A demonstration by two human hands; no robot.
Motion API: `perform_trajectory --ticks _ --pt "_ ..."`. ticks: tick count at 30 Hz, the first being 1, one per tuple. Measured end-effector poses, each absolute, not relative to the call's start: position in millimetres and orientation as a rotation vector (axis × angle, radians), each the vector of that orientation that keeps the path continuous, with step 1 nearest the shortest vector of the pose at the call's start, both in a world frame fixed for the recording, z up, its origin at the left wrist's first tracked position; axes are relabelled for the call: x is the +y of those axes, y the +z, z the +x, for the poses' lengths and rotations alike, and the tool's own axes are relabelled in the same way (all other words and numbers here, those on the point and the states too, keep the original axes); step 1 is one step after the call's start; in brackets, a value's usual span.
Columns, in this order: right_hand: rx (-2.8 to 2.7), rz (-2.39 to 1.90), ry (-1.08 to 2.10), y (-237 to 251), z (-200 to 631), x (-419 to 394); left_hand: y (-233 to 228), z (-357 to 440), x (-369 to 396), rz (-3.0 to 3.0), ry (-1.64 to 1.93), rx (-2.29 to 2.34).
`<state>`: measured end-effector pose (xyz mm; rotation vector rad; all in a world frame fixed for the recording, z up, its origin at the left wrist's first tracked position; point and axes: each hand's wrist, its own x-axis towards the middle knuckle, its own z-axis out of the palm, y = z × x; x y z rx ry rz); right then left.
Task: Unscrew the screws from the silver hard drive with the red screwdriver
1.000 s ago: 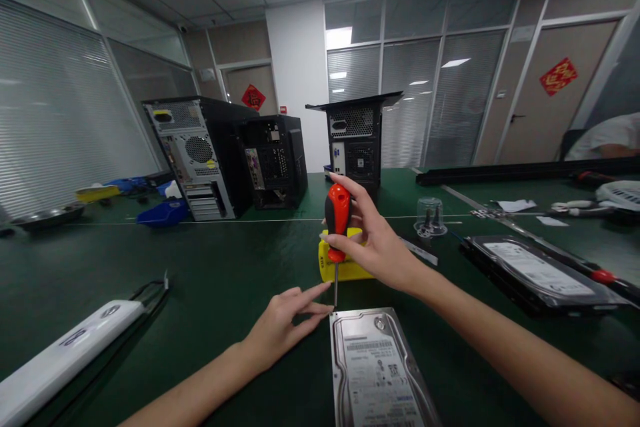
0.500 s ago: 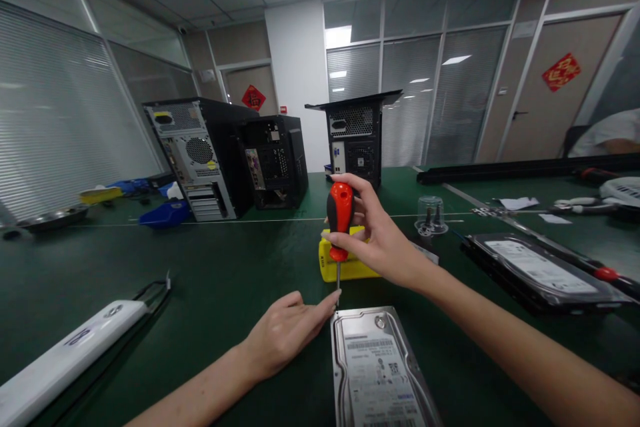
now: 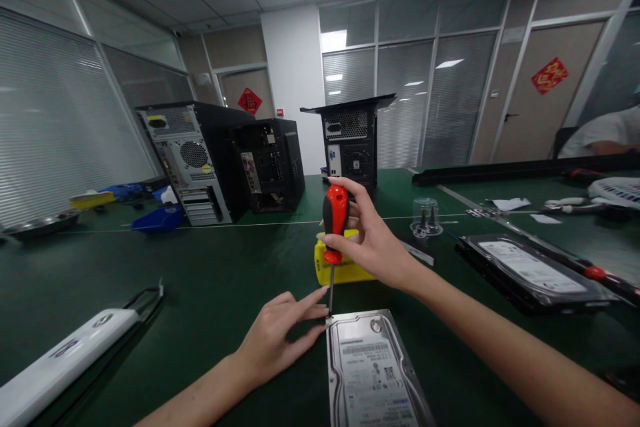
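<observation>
Wide green worktop (image 3: 215,280) in a glass-walled office, three computer towers (image 3: 200,160) standing at the back. Nearest, a hard drive (image 3: 373,373) lying flat. Right hand (image 3: 373,243) clamped on a red screwdriver (image 3: 334,220), tip at the drive's far-left corner. Left hand (image 3: 280,337), fingers apart, steadying beside it. Likely risk: tip slipping off the screw, scratching the lid or jabbing a fingertip.

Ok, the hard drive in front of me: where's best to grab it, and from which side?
Probably by the two long side edges of the hard drive, coming from above and pinching across its width. It lies flat, label up, on the green table, so there is no lip to get under.
</observation>
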<state>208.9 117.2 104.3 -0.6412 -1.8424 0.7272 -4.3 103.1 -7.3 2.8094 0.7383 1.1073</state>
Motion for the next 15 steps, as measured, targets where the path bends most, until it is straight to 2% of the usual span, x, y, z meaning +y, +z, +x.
perform_trajectory --ticks 7,15 --pt "-1.754 -0.647 0.78 103.5 210.3 122.0 -2.0 -1.6 100.0 2.645 0.866 0.975" --pt "-1.784 -0.645 0.792 101.2 207.5 120.1 13.4 2.1 103.2 2.562 0.654 0.81"
